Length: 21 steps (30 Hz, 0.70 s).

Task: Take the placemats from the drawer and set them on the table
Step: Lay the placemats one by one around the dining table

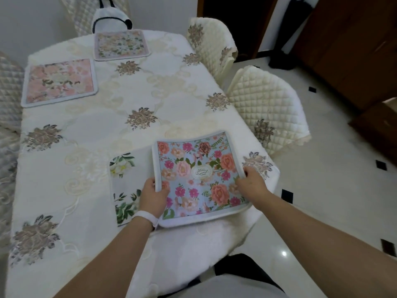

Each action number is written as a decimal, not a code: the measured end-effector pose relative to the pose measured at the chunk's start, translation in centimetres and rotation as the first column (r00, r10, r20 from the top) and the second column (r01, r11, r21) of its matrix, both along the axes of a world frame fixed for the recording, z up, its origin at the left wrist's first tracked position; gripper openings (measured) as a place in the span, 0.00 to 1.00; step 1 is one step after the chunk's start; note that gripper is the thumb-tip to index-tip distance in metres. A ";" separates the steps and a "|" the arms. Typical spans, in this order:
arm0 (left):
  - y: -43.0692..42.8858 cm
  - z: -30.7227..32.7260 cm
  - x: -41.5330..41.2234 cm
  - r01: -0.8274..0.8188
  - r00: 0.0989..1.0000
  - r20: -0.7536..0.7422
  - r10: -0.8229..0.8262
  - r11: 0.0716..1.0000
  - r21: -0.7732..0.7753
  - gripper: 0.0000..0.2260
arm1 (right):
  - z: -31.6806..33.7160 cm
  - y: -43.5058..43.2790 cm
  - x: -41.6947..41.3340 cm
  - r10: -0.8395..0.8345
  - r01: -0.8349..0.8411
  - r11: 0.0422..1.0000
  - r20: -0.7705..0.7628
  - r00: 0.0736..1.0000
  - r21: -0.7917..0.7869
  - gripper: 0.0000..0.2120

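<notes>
A blue placemat with pink and orange flowers (199, 177) is at the near right corner of the table (96, 117). My left hand (153, 196) grips its left edge and my right hand (251, 183) grips its right edge; the mat bows slightly between them. Under it and to its left lies a white placemat with green leaves and white flowers (124, 190), partly covered. A pink floral placemat (59, 81) lies flat at the far left. Another pale floral placemat (121, 44) lies flat at the far end.
The table carries a cream embroidered cloth. Two quilted cream chairs (266, 106) stand along the right side, another quilted chair (9, 87) at the left, and one at the far end with a white bag. Glossy tiled floor and dark wooden cabinets (354, 50) lie to the right.
</notes>
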<state>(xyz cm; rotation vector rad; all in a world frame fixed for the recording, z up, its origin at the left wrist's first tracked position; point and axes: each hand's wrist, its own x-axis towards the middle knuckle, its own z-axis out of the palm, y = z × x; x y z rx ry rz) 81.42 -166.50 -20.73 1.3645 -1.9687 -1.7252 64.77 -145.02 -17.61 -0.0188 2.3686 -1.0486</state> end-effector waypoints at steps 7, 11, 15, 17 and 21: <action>4.8 2.7 -4.4 0.100 0.993 -0.061 -0.102 0.994 -0.033 0.07 | 1.9 6.6 -2.4 -0.104 0.101 0.993 -0.049 0.993 -0.058 0.12; 8.2 4.3 -7.0 0.133 0.988 -0.072 -0.138 0.988 -0.075 0.05 | 2.6 10.4 -4.4 -0.139 0.134 0.988 -0.065 0.988 -0.080 0.10; 12.3 5.4 -9.8 0.123 0.988 -0.085 -0.127 0.991 -0.057 0.06 | 3.7 15.1 -7.1 -0.130 0.121 0.988 -0.093 0.987 -0.096 0.08; 14.8 6.2 -11.6 0.122 0.988 -0.089 -0.124 0.992 -0.027 0.07 | 4.5 17.9 -8.8 -0.134 0.122 0.986 -0.109 0.985 -0.116 0.07; 20.7 7.9 -15.8 0.146 0.979 -0.139 -0.149 0.989 -0.036 0.10 | 5.8 24.2 -12.4 -0.138 0.120 0.984 -0.140 0.981 -0.131 0.07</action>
